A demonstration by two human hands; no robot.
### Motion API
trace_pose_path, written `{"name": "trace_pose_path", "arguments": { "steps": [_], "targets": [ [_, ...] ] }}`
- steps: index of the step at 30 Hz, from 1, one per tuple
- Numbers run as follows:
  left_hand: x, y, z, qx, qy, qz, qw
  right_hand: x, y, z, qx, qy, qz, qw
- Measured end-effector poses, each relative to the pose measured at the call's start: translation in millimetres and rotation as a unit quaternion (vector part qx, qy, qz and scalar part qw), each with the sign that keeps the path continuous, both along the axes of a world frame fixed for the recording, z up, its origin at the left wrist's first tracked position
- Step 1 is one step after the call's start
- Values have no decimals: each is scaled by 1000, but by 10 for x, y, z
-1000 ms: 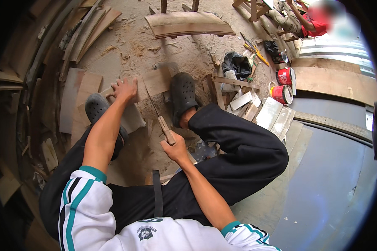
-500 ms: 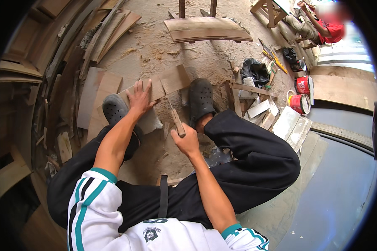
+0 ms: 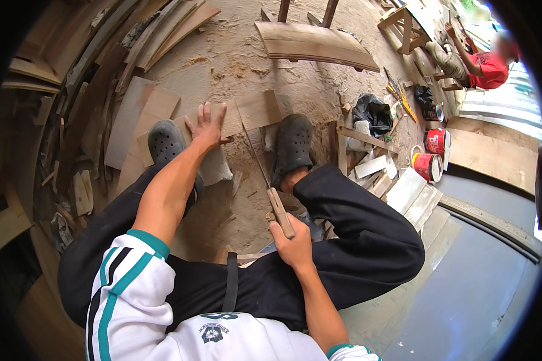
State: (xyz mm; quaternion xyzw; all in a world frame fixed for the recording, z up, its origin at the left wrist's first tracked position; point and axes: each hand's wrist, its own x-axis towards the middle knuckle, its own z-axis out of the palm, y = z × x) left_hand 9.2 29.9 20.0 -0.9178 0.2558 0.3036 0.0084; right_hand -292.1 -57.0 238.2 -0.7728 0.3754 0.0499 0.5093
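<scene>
A flat wooden board (image 3: pixel 258 111) lies across the floor between my feet, a dark clog near each side. My left hand (image 3: pixel 207 129) presses down on it, fingers spread flat. Lower right, my right hand (image 3: pixel 292 242) is closed around the wooden handle of a handsaw (image 3: pixel 279 212). The saw's thin blade slants up and left from the handle, its far end at the board just right of my left hand. Whether the teeth are inside a cut is too fine to tell.
Long planks (image 3: pixel 162 36) are stacked at the left. A curved wooden piece on legs (image 3: pixel 316 47) stands ahead. Offcuts, a black plastic bag (image 3: pixel 372 114) and red paint cans (image 3: pixel 427 166) sit at the right. A person in a red shirt (image 3: pixel 491 69) sits far right.
My right hand has drawn the saw back toward my body and slightly right, so more blade shows. My left hand stays on the board, its fingers shifted a little. The view has tilted slightly.
</scene>
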Motion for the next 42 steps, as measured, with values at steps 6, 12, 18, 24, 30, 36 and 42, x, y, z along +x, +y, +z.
{"name": "trace_pose_path", "arguments": {
  "steps": [6,12,18,24,30,36,42],
  "targets": [
    [21,-8,-45,-19,18,7,1000,191,-182,-601,0,-66,-2,998],
    [35,-56,234,19,71,47,996,20,-54,-217,13,-38,14,999],
    [45,-106,189,17,80,49,995,293,-98,-818,-6,-58,10,998],
    [101,-111,236,57,92,76,991,-40,35,-643,-11,-79,24,997],
    [72,-217,304,59,106,70,990,-109,-54,-827,-28,-88,50,995],
    [98,-187,282,88,98,75,988,-206,-73,-712,18,-64,14,998],
    [48,-272,210,75,76,55,993,-40,-146,-1088,-6,-110,30,993]
  ]
}}
